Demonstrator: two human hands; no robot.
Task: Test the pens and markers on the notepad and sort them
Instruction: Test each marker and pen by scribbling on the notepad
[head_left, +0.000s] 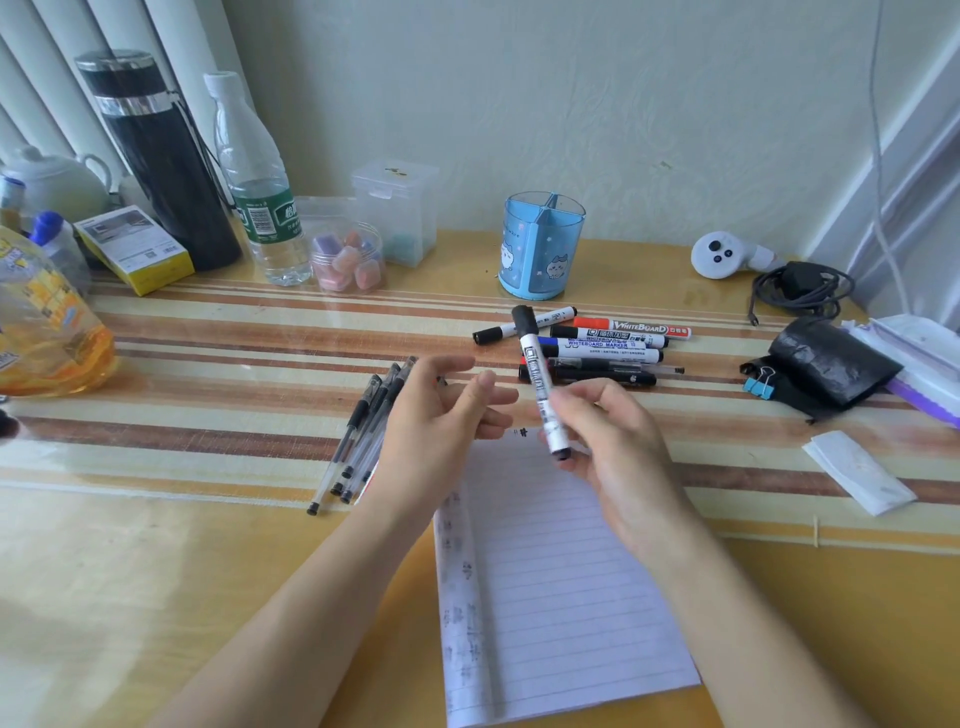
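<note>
- Right hand (608, 441) is raised over the top edge of the notepad (550, 597), with its fingers (576, 400) curled round the lower half of a whiteboard marker (535, 374).
- The marker is near upright with its top leaning slightly left. Both ends are black. The lower end pokes out below the fingers, and I can't tell if it touches the paper.
- Left hand (441, 415) is just beside it, fingers loosely spread, gripping nothing and clear of the marker.
- Gel pens (358, 431) lie bunched on the tabletop (208, 545) left of the notepad, partly hidden by the left hand.
- Marker pile (602, 345) lies beyond the hands, with the blue pen holder (543, 247) behind it.
- Black pouch (826, 364) and binder clip (758, 384) sit far right.
</note>
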